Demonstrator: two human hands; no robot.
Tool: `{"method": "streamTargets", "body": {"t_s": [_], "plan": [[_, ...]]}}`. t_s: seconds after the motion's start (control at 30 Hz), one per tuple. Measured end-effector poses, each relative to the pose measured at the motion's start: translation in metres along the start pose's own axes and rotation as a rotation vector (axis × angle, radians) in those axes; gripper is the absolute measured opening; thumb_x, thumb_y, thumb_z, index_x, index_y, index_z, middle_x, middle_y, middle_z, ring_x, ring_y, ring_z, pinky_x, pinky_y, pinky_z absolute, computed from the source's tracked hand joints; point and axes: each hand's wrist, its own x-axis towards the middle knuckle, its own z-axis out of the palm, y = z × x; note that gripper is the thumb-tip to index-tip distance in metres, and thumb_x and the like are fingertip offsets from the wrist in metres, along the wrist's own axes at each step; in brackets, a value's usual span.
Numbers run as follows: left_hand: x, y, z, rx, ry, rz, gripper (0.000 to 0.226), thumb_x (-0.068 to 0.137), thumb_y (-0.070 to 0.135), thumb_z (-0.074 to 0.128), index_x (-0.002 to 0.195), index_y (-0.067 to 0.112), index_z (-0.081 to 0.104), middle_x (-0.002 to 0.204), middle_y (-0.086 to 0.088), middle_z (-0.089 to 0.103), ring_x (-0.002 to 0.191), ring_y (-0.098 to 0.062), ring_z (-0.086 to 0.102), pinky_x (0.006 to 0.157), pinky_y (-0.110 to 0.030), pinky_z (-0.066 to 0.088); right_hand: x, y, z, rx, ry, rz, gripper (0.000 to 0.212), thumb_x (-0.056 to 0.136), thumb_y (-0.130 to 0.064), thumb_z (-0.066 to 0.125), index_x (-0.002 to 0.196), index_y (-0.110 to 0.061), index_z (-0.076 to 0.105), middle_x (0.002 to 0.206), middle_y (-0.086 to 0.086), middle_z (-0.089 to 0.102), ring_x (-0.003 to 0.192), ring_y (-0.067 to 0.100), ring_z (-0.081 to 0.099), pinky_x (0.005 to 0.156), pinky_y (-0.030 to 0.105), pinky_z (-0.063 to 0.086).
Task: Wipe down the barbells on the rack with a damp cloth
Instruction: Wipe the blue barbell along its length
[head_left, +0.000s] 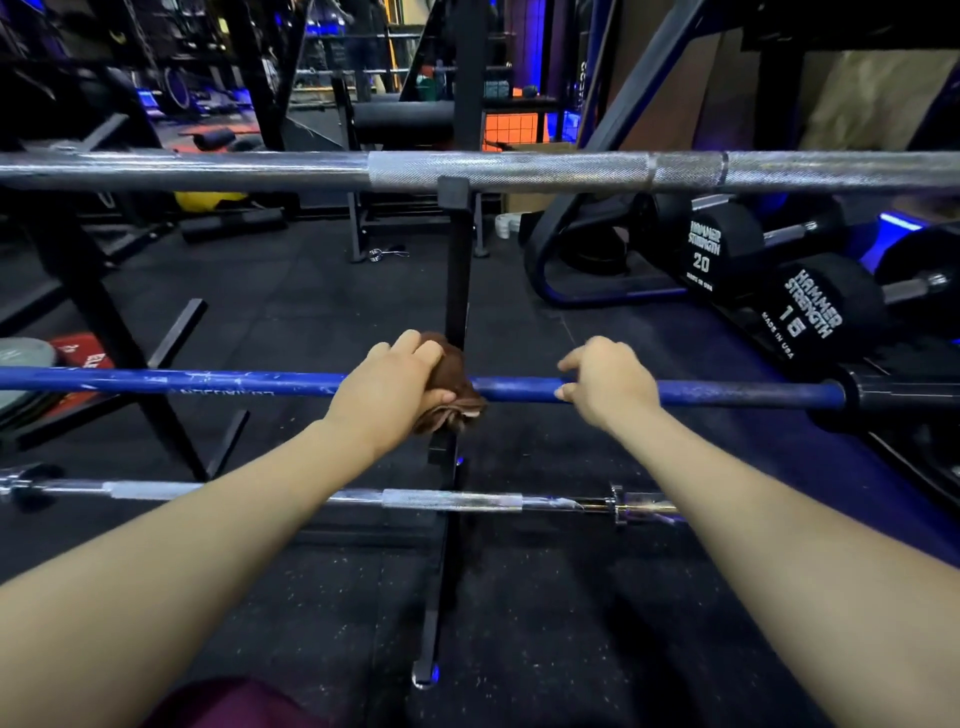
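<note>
Three barbells lie across a black rack upright (458, 291): a silver barbell (519, 169) on top, a blue barbell (208, 382) in the middle, a chrome barbell (447, 500) lowest. My left hand (387, 387) grips a brown cloth (457, 389) wrapped round the blue bar, right where the bar crosses the upright. My right hand (608, 382) is a short way to the right, its fingers curled over the same blue bar. The bar's paint is scuffed with pale marks.
Black dumbbells marked 20 (711, 249) and 15 (818, 312) sit on a stand at right. Weight plates (47, 364) lie at the left on the black rubber floor (291, 301). Benches and frames fill the background.
</note>
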Motion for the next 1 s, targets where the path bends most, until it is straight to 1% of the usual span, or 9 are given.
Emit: {"method": "streamTargets", "body": {"t_s": [0.17, 0.3, 0.4, 0.6, 0.7, 0.8, 0.87, 0.93, 1.0], "plan": [[-0.01, -0.036, 0.002, 0.007, 0.033, -0.166, 0.041, 0.092, 0.035, 0.055, 0.127, 0.014, 0.046, 0.124, -0.008, 0.04, 0.103, -0.032, 0.039, 0.091, -0.046, 0.042, -0.002, -0.027, 0.02, -0.094, 0.039, -0.127, 0.028, 0.093, -0.02, 0.059, 0.121, -0.018, 0.062, 0.119, 0.004, 0.051, 0.116, 0.024, 0.042, 0.078, 0.036, 0.042], [-0.001, -0.031, 0.005, -0.05, 0.046, -0.071, 0.052, 0.089, 0.039, 0.058, 0.135, 0.02, 0.043, 0.132, -0.006, 0.044, 0.108, -0.032, 0.041, 0.097, -0.042, 0.037, 0.0, -0.032, 0.036, -0.153, 0.106, -0.144, 0.022, 0.092, -0.009, 0.055, 0.111, -0.017, 0.064, 0.108, 0.003, 0.052, 0.103, 0.023, 0.047, 0.065, 0.032, 0.037], [0.01, -0.003, 0.017, -0.098, 0.104, -0.042, 0.055, 0.087, 0.038, 0.062, 0.135, 0.018, 0.043, 0.13, -0.004, 0.051, 0.105, -0.03, 0.039, 0.093, -0.039, 0.037, 0.001, -0.03, 0.038, -0.198, 0.123, -0.177, 0.021, 0.092, -0.009, 0.056, 0.108, -0.019, 0.066, 0.105, 0.001, 0.051, 0.098, 0.021, 0.048, 0.061, 0.031, 0.033], [0.019, 0.005, 0.013, -0.398, 0.146, -0.291, 0.057, 0.07, 0.037, 0.081, 0.11, 0.016, 0.047, 0.099, -0.008, 0.05, 0.084, -0.021, 0.038, 0.072, -0.032, 0.037, 0.002, -0.031, 0.033, -0.207, 0.12, -0.184, 0.021, 0.091, -0.012, 0.058, 0.111, -0.016, 0.066, 0.106, 0.003, 0.054, 0.1, 0.024, 0.05, 0.065, 0.032, 0.036], [0.021, 0.008, -0.003, -0.061, 0.113, -0.028, 0.056, 0.066, 0.045, 0.08, 0.106, 0.016, 0.053, 0.101, -0.002, 0.058, 0.091, -0.018, 0.037, 0.073, -0.031, 0.037, 0.0, -0.033, 0.03, -0.197, 0.101, -0.182, 0.023, 0.092, -0.016, 0.058, 0.114, -0.015, 0.064, 0.109, 0.004, 0.055, 0.102, 0.025, 0.05, 0.067, 0.033, 0.038], [0.021, 0.006, -0.008, 0.212, 0.045, 0.343, 0.054, 0.077, 0.05, 0.068, 0.122, 0.022, 0.056, 0.118, 0.003, 0.056, 0.1, -0.02, 0.04, 0.076, -0.029, 0.038, -0.001, -0.032, 0.03, -0.228, 0.103, -0.2, 0.023, 0.093, -0.019, 0.058, 0.114, -0.018, 0.065, 0.107, 0.003, 0.052, 0.101, 0.024, 0.048, 0.065, 0.032, 0.034], [0.024, 0.003, -0.008, 0.387, 0.055, 0.546, 0.052, 0.074, 0.054, 0.069, 0.112, 0.019, 0.066, 0.105, 0.002, 0.063, 0.089, -0.021, 0.048, 0.071, -0.027, 0.042, 0.0, -0.031, 0.03, -0.231, 0.106, -0.196, 0.021, 0.093, -0.021, 0.057, 0.112, -0.018, 0.065, 0.107, 0.003, 0.052, 0.101, 0.024, 0.048, 0.064, 0.032, 0.033], [0.027, 0.011, -0.013, 0.637, 0.093, 0.621, 0.046, 0.067, 0.063, 0.07, 0.089, 0.023, 0.07, 0.083, 0.006, 0.063, 0.07, -0.017, 0.051, 0.064, -0.023, 0.04, 0.001, -0.031, 0.029, -0.234, 0.099, -0.194, 0.021, 0.093, -0.022, 0.057, 0.111, -0.019, 0.066, 0.107, 0.003, 0.052, 0.101, 0.025, 0.048, 0.064, 0.033, 0.033], [0.029, 0.024, -0.008, 0.741, 0.064, 0.617, 0.035, 0.082, 0.056, 0.059, 0.095, 0.024, 0.065, 0.091, 0.006, 0.06, 0.079, -0.018, 0.051, 0.065, -0.025, 0.032, 0.001, -0.032, 0.028, -0.244, 0.085, -0.202, 0.021, 0.093, -0.022, 0.057, 0.111, -0.019, 0.066, 0.108, 0.003, 0.051, 0.101, 0.025, 0.048, 0.064, 0.033, 0.034]]}}
